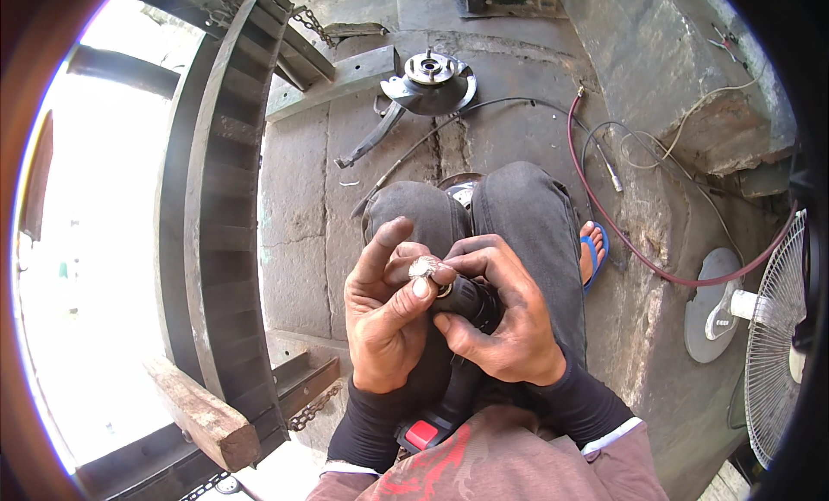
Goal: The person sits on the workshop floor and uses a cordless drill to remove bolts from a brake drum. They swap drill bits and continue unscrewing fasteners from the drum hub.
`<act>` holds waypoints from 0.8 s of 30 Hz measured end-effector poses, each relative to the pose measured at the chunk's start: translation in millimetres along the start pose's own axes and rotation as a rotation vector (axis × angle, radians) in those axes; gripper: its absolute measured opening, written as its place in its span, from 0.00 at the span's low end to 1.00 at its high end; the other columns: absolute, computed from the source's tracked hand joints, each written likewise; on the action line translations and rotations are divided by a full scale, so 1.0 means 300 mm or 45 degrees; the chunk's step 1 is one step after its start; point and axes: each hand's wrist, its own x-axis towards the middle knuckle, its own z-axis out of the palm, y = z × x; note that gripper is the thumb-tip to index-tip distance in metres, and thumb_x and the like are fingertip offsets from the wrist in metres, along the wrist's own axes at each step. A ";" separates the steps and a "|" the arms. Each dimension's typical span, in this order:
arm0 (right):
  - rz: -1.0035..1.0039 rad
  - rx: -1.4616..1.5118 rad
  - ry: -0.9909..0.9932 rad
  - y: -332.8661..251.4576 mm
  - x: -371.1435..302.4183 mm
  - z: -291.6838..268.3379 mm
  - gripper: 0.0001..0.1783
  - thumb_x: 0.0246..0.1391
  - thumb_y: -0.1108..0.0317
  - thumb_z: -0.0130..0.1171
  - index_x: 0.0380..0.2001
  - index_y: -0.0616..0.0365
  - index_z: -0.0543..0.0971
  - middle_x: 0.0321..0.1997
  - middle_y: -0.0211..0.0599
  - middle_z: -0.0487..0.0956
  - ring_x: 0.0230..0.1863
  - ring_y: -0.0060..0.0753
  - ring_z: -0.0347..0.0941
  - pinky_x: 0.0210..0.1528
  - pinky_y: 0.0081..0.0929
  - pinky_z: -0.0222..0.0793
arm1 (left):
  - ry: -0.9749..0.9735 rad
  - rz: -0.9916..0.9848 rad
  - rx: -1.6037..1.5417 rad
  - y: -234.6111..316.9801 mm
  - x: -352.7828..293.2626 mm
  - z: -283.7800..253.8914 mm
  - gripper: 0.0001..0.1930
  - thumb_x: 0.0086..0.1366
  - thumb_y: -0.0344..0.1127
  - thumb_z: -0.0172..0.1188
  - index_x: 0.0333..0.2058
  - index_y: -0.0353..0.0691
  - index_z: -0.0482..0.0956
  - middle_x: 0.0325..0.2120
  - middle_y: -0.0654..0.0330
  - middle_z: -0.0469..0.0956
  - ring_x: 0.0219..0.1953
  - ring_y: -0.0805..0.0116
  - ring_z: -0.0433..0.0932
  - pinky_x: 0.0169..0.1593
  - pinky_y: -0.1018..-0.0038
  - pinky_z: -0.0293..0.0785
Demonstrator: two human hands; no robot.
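My left hand (380, 307) pinches a small, shiny, rough-looking metal bit (423, 268) between thumb and fingers, with the index finger raised. Its exact kind is hard to make out. Closed around the black chuck (469, 301) of a cordless drill, my right hand (509, 315) keeps its thumb and fingertips on the collar. The bit sits right at the chuck's front end; whether its shank is inside is hidden by my fingers. The drill's body lies against my lap, its red-and-black base (421, 434) showing near my shirt.
A wheel hub with its knuckle (429, 69) lies on the concrete ahead. A black cable (496, 104) and a red hose (596, 216) run across the floor. At right stands a fan (773, 345). Steel ramp beams (229, 199), chains and a wooden block (203, 415) are on the left.
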 end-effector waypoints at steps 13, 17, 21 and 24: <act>-0.068 0.004 0.001 0.008 0.001 -0.012 0.26 0.47 0.73 0.77 0.51 0.66 0.81 0.52 0.48 0.78 0.50 0.43 0.80 0.53 0.34 0.76 | -0.008 0.084 0.103 0.000 -0.004 0.012 0.33 0.66 0.21 0.67 0.69 0.35 0.71 0.43 0.51 0.83 0.46 0.64 0.85 0.56 0.69 0.81; 0.022 0.043 0.033 0.003 -0.007 -0.011 0.26 0.47 0.73 0.78 0.50 0.65 0.81 0.52 0.47 0.78 0.50 0.41 0.80 0.52 0.33 0.77 | -0.024 0.080 0.092 -0.006 -0.004 0.009 0.33 0.66 0.21 0.67 0.70 0.35 0.71 0.43 0.50 0.83 0.46 0.64 0.85 0.57 0.69 0.81; 0.052 0.074 0.034 0.001 -0.007 -0.010 0.24 0.48 0.73 0.76 0.49 0.65 0.81 0.51 0.46 0.78 0.50 0.41 0.80 0.51 0.32 0.77 | 0.007 0.072 0.121 -0.007 -0.005 0.010 0.34 0.66 0.21 0.68 0.71 0.34 0.69 0.44 0.50 0.82 0.46 0.64 0.85 0.57 0.70 0.81; -0.024 0.071 0.021 0.010 0.000 -0.015 0.23 0.49 0.73 0.75 0.49 0.65 0.81 0.51 0.46 0.78 0.49 0.41 0.80 0.51 0.32 0.77 | 0.040 0.079 0.135 -0.004 -0.006 0.010 0.36 0.66 0.22 0.69 0.71 0.33 0.68 0.44 0.50 0.82 0.46 0.64 0.85 0.57 0.69 0.80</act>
